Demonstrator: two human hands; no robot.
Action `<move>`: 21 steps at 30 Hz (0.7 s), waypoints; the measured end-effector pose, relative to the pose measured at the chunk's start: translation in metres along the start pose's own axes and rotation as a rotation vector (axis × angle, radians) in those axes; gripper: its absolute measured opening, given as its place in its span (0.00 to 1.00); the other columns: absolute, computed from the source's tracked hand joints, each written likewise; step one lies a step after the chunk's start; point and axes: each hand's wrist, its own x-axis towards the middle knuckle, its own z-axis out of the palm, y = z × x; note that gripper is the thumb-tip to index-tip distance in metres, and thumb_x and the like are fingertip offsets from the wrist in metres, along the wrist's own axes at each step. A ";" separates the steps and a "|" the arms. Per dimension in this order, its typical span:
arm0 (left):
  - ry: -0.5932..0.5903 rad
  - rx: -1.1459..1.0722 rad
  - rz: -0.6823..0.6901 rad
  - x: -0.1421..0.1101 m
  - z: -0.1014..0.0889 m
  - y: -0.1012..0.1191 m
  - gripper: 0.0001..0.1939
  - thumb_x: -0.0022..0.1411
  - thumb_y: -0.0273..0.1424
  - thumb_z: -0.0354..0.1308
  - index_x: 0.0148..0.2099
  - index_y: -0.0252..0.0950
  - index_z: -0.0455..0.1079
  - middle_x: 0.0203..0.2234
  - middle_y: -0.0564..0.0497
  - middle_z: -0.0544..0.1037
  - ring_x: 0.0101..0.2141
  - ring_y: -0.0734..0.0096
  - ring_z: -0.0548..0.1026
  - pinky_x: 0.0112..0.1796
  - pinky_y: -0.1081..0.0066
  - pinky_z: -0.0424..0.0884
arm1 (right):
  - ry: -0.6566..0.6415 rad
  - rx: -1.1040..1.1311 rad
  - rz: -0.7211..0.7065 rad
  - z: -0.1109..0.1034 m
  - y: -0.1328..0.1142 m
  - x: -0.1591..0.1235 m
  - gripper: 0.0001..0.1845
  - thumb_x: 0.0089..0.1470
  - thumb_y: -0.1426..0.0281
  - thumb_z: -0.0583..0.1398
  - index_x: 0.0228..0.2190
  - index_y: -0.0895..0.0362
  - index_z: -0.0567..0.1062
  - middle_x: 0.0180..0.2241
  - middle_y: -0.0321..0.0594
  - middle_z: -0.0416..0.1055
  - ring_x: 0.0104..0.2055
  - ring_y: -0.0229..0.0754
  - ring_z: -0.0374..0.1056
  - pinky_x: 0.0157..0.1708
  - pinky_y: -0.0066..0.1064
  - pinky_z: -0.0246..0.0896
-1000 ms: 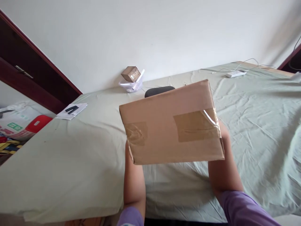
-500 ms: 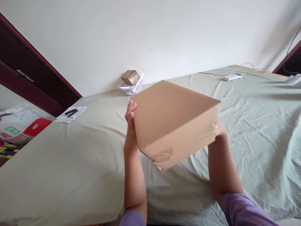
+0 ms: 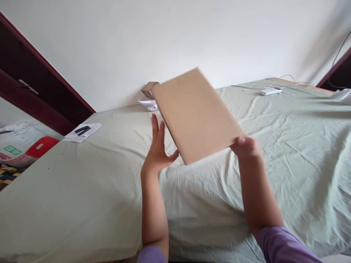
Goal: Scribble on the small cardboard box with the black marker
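Note:
A brown cardboard box (image 3: 196, 117) is held up tilted over the cloth-covered surface, one broad plain face turned toward me. Its other sides are mostly hidden from view. My right hand (image 3: 245, 145) grips the box at its lower right corner, with the fingers closed around the edge. Beside the lower left edge is my left hand (image 3: 157, 149), its fingers spread apart. The left thumb is at or very near the box's lower left corner; whether it touches I cannot tell.
Pale green cloth (image 3: 95, 193) covers the wide surface. By the wall stands a clear plastic container (image 3: 148, 104) with a small box (image 3: 149, 89) on it. Papers (image 3: 91, 131) bear a black object (image 3: 82, 130) at left. A white power strip (image 3: 270, 91) with cables lies at back right.
The box has turned and tipped up, so its taped side no longer shows. My left hand has come off its left edge and opened. My right hand now shows at the lower right corner.

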 end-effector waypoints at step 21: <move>0.087 -0.633 -0.407 -0.002 0.001 0.021 0.54 0.49 0.49 0.78 0.73 0.46 0.59 0.66 0.38 0.72 0.67 0.42 0.73 0.64 0.47 0.74 | -0.282 -0.095 -0.034 0.014 0.005 0.014 0.72 0.50 0.50 0.74 0.80 0.40 0.38 0.83 0.36 0.34 0.85 0.57 0.31 0.80 0.54 0.38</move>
